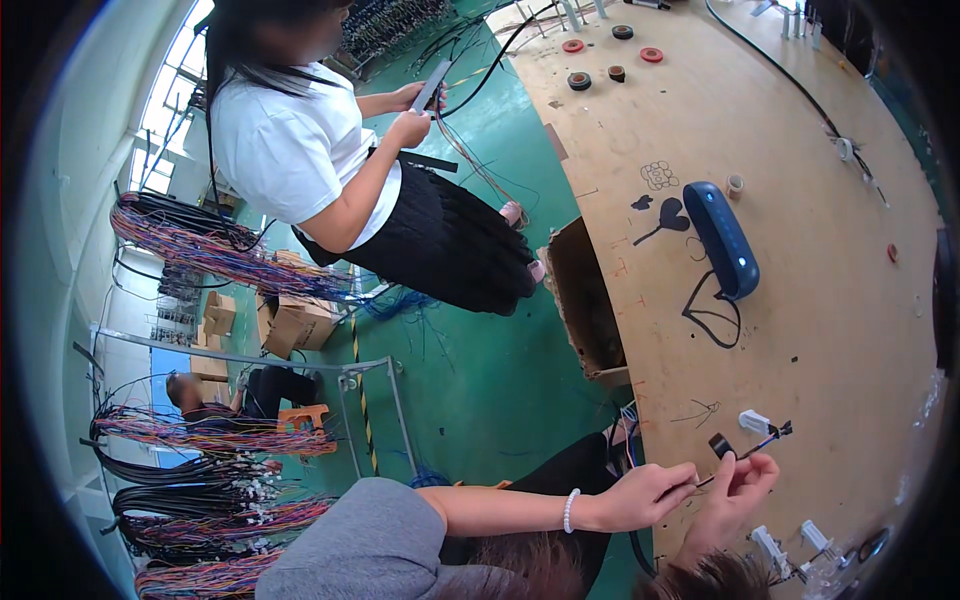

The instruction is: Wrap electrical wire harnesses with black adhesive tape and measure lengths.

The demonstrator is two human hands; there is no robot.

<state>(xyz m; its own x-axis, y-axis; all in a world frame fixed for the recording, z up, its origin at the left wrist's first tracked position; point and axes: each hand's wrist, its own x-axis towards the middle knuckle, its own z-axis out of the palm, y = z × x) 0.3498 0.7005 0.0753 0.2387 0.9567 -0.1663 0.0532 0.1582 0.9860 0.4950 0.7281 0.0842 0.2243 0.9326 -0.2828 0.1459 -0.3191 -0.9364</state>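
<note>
Head view: my only feed, looking down on two bare hands over a pale wooden table (840, 330).
Left hand: I see the left hand (645, 497), a white bead bracelet (571, 510) at its wrist, pinching a thin dark cable (757, 446) in a narrow grip.
Right hand: the right hand (738, 490) closes thumb and fingers on the same cable, just beside the left.
Cable: it runs through both hands above the table's near edge, its dark end sticking out past the right fingertips.
Black tape: a small black roll (721, 446) sits at the right fingertips; I cannot tell if they grip it.
White plastic: one white piece (755, 422) lies near the cable end, two more (770, 548) nearer the lower edge.
Tabletop: I make out a blue speaker (722, 240), a drawn heart (712, 310) and, farther off, red and black tape rolls (651, 55).
Floor: an open cardboard box (590, 290) stands beside the table.
Co-worker: a person in a white shirt (290, 140) stands holding a flat grey thing (430, 86).
Racks: bundles of coloured wires (215, 240) hang at left.
</note>
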